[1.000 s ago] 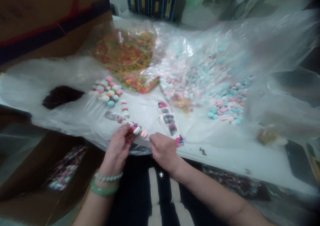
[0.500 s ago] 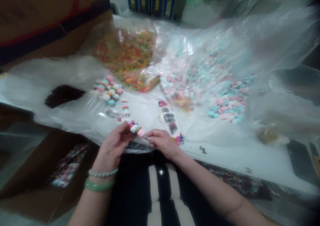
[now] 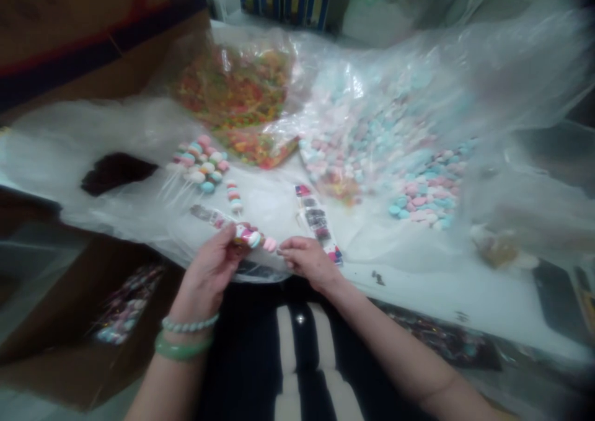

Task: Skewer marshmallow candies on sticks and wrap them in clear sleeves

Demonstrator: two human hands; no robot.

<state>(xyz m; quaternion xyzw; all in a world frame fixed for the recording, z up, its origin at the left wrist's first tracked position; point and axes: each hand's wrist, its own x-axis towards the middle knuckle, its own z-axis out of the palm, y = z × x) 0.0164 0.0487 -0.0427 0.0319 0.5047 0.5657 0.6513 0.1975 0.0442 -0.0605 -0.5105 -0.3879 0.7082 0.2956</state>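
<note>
In front of my body, a marshmallow skewer with pink and pale blue pieces lies between my hands. My left hand is closed around its left end, where a small printed plastic wrapper shows at the fingertips. How far the skewer sits inside the wrapper is blurred. At the other end, my right hand pinches the thin stick. Just beyond the left hand lies a single finished skewer, with a bunch of skewers farther left. Flat printed wrappers rest beyond my right hand.
Orange-green gummies in clear plastic lie at the back. Loose pastel marshmallows spread to the right under plastic sheeting. An open cardboard box at lower left contains wrapped skewers. A dark patch shows at left.
The skewer and my right fingertips have shifted slightly right, and more of the wrapper shows at my left fingertips. The view has moved a little; the other candy lies as before.
</note>
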